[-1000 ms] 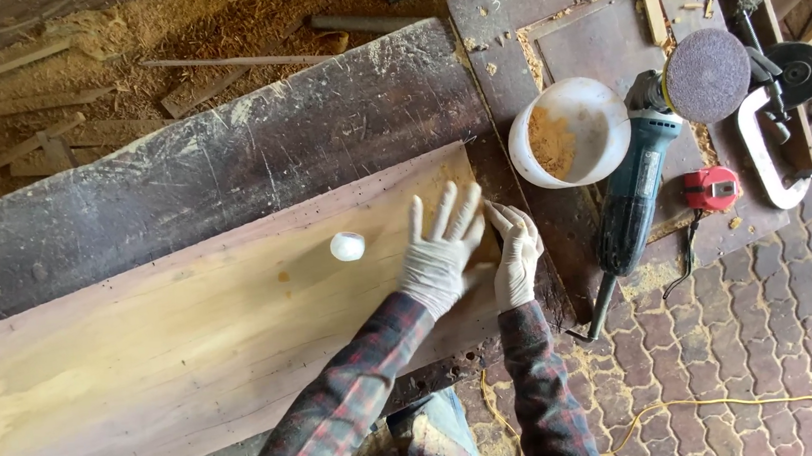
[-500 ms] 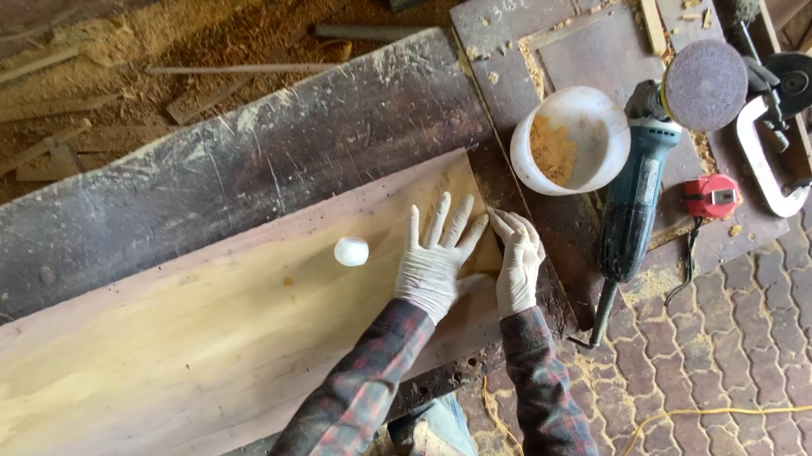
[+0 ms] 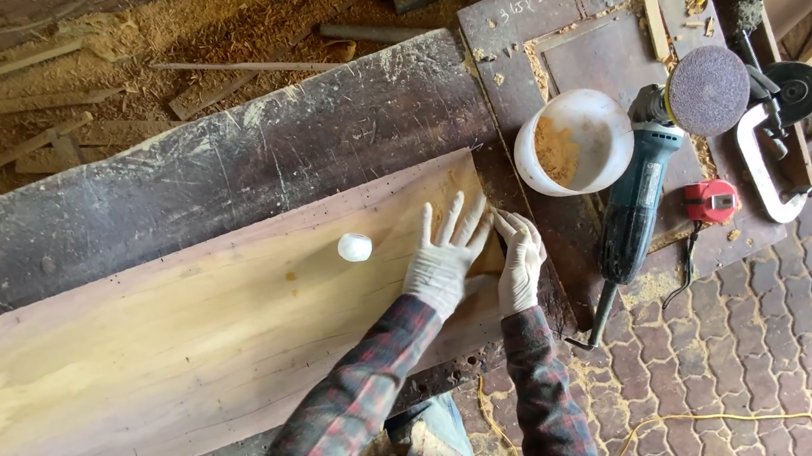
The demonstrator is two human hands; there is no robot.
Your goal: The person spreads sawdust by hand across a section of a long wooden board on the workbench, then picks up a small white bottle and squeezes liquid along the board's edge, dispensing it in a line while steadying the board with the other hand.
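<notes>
Fingers spread wide, my left hand [image 3: 444, 254] lies flat on the pale plank [image 3: 168, 354], palm down near its right end, gripping nothing. Both hands wear whitish gloves, and my sleeves are red and grey plaid. My right hand [image 3: 520, 261] sits just beside the left, at the plank's right edge, its fingers [image 3: 512, 227] held together and pointing up along that edge; whether it pinches something small I cannot tell. Left of my left hand, a small white cap [image 3: 355, 247] rests on the plank, apart from the fingers. Along the plank's far side runs a dark, rough board [image 3: 220, 177], with sawdust and offcuts beyond it. To the right of the plank lies a dark panel [image 3: 598, 47], which bears a white bucket [image 3: 573, 140] with sawdust inside, a blue-green angle grinder [image 3: 639, 198] fitted with a sanding disc [image 3: 708, 91], a red tape measure [image 3: 712, 202] and a white clamp [image 3: 762, 170].
</notes>
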